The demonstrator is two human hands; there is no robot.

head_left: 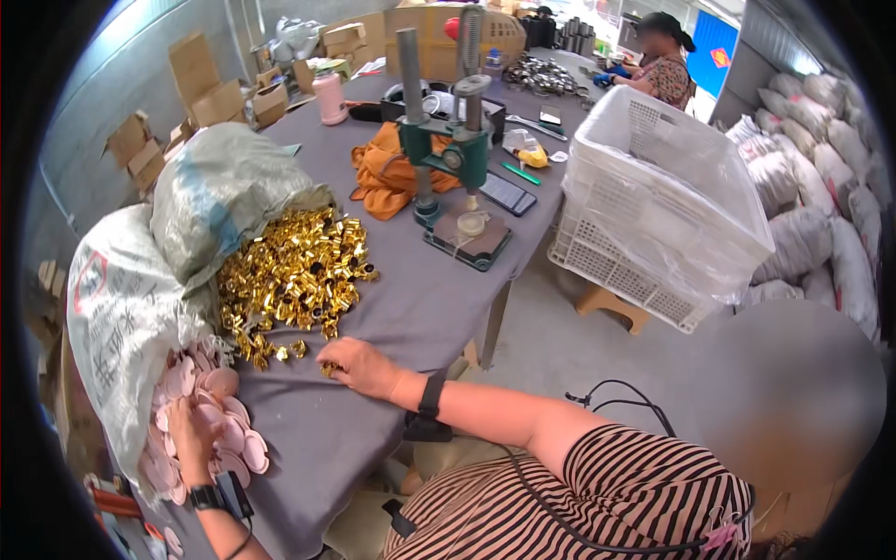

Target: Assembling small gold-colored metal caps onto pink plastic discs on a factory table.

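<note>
My right hand [362, 367] rests at the near edge of a heap of gold metal pieces [294, 275], its fingers closed on a small gold metal piece [329, 370]. Farther left, my left hand [193, 435] is down among flat, rounded pink pieces [245, 448] at the mouth of a white woven sack [126, 308]. Its fingers blend into the pink pieces, so their grip does not show clearly. Behind the gold heap lies a second woven sack [219, 187], its mouth toward the heap. A green hand press [457, 154] stands farther back on the grey-covered table [401, 271].
Near the press lie an orange cloth [383, 173], a phone [507, 193] and a green pen [521, 174]. A white plastic crate [644, 187] lined with clear film sits on a stool [611, 306] to the right. Another person [665, 70] works at the far end.
</note>
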